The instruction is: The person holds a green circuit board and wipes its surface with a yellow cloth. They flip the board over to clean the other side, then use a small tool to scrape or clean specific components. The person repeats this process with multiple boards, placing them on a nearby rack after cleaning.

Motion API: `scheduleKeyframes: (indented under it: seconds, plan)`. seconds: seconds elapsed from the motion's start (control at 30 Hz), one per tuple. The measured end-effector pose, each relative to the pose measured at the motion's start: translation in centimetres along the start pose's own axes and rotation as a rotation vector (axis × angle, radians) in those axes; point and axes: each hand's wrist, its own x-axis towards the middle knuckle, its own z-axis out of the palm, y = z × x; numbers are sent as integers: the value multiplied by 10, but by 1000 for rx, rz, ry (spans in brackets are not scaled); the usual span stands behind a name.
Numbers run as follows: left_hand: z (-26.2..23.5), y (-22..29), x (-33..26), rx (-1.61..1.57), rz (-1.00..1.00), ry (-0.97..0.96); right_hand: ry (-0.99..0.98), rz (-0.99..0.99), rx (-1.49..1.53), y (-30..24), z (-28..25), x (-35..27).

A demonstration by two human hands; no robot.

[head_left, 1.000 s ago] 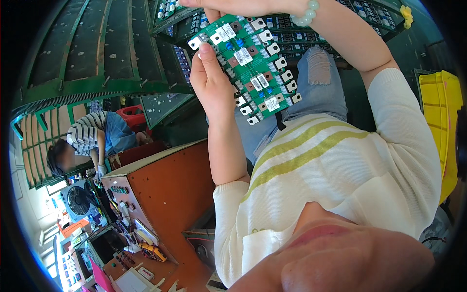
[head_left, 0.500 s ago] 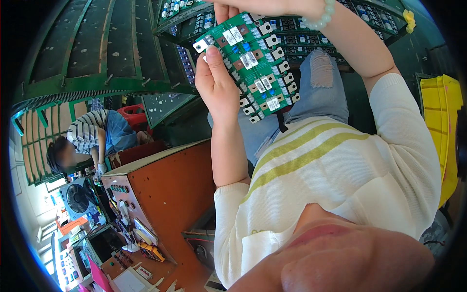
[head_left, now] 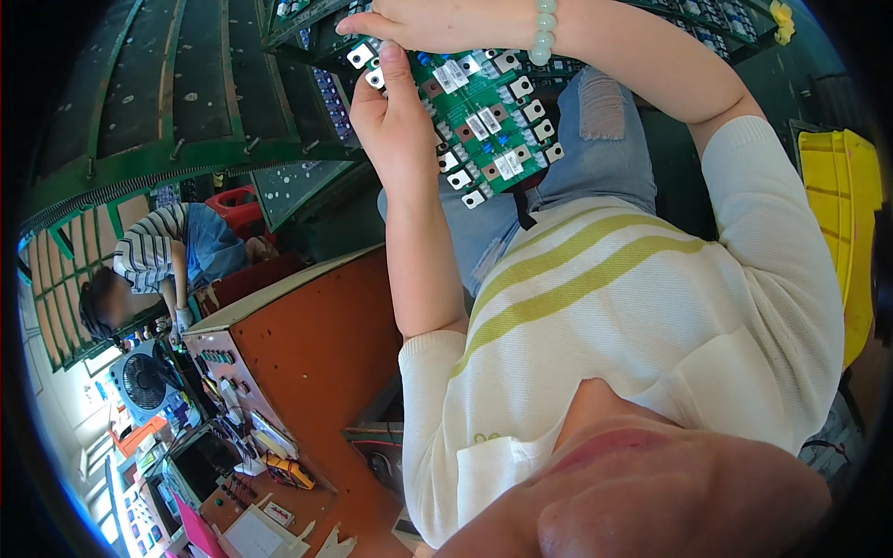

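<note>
A green circuit board [head_left: 484,112] with white labels, blue parts and metal tabs along its edges is held up in front of my lap. My left hand [head_left: 395,121] is closed on its left edge, thumb lying over the metal tabs at the upper left corner. Across the board's top edge reaches my right hand [head_left: 423,25], a beaded bracelet on its wrist. Its fingers point left, stretched out past the corner; whether they touch the board I cannot tell.
Behind the hands stand green metal racks [head_left: 121,93] and trays of small parts [head_left: 712,28]. A yellow bin [head_left: 833,223] is at the right. An orange-brown cabinet [head_left: 307,325] stands at lower left, near a seated co-worker [head_left: 167,246] and a fan [head_left: 144,379].
The board and my left hand have shifted up and to the left. My right hand has come down into view over the board's upper part, covering some of it.
</note>
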Motion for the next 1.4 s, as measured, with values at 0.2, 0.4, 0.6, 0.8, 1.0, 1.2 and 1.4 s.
scheduleKeyframes:
  seconds: [0.2,0.4,0.6,0.8,1.0,1.2,1.4]
  plan:
    - [1,-7,6,8,-31,-10,-27,72,25,8,10,0]
    - [3,-19,8,-82,13,-17,-127,153,136,10,11,0]
    - [-2,-34,12,-100,35,-39,-75,140,183,19,28,-2]
    - [3,-47,17,-139,66,-45,-6,-99,34,40,49,-3]
    - [8,-52,16,-127,38,-21,-32,109,187,43,63,-9]
    - [8,-57,23,-219,54,-76,17,100,198,52,74,-6]
    - [5,-59,23,-216,77,-91,24,98,249,51,77,-7]
